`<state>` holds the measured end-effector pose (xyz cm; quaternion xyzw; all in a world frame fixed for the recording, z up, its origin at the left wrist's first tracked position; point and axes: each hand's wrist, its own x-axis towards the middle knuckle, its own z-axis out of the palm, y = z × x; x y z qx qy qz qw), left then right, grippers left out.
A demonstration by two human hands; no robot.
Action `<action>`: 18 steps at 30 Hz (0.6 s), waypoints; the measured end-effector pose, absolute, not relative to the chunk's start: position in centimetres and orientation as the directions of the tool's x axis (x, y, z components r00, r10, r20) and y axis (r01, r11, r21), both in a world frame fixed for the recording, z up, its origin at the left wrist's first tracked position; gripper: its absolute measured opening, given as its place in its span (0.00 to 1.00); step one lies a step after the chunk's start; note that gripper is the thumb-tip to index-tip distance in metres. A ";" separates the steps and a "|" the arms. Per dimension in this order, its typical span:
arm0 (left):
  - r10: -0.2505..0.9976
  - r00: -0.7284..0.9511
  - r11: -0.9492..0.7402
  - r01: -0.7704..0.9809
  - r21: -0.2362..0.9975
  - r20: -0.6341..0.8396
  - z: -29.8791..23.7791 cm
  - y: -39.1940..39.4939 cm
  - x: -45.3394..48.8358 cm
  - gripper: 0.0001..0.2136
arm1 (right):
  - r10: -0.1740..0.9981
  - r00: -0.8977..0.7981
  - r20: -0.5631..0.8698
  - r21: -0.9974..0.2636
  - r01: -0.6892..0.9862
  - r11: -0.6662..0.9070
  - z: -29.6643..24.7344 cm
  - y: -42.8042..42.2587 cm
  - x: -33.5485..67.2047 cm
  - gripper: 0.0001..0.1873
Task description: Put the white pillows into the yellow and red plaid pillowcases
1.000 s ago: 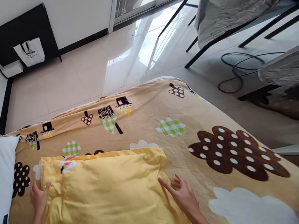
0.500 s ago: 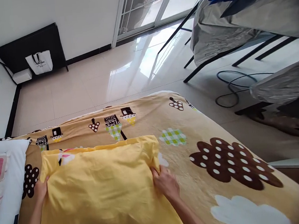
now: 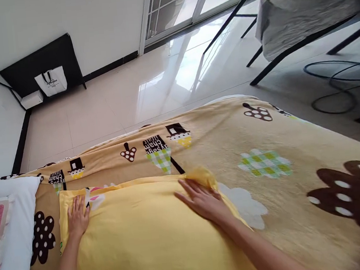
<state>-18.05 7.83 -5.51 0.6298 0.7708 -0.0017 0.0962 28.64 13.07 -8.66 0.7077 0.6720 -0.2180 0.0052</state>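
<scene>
One yellow pillow [image 3: 158,243], laid on a bed [image 3: 225,143] under two palms.

Left hand [image 3: 78,217] flat by the pillow's far left corner, fingers straight and slightly parted, gripping nothing. Right hand [image 3: 207,200] palm down near its far right corner, fingers stretched out and parted; too blurred at the bunched cloth there to tell of any pinch. Set in from the bed's far edge, well left of the bed's far right corner, near end cut off by the view. To the left, just beside but apart, a white pillow [image 3: 22,218] reaching almost to that far edge. Past the edge, on tiled floor [image 3: 100,104], a black panel [image 3: 41,55] at the wall [image 3: 105,19], with bag [image 3: 56,85] and box [image 3: 32,99].
</scene>
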 end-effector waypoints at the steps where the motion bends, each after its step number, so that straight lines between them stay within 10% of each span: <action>1: 0.969 -0.191 0.211 0.969 0.124 -0.158 -5.6 7.9 -19.6 0.27 | 0.941 0.054 -0.335 -0.266 0.952 -0.149 -8.9 13.2 30.0 0.40; 6: 0.912 -0.310 0.365 0.912 0.186 -0.267 -3.9 8.4 -18.4 0.26 | 0.921 0.196 -0.336 -0.224 0.933 -0.280 -5.5 12.7 26.5 0.35; 12: 0.995 -0.044 0.081 0.900 0.427 -0.094 -0.4 -1.1 -4.8 0.24 | 0.931 -0.351 0.105 -0.345 0.865 0.365 -0.3 1.3 14.7 0.31; 18: 0.967 -0.243 0.255 0.939 0.231 -0.078 -2.1 -12.1 -6.2 0.27 | 0.953 -0.301 0.044 -0.339 0.893 0.297 -4.4 -8.7 21.4 0.34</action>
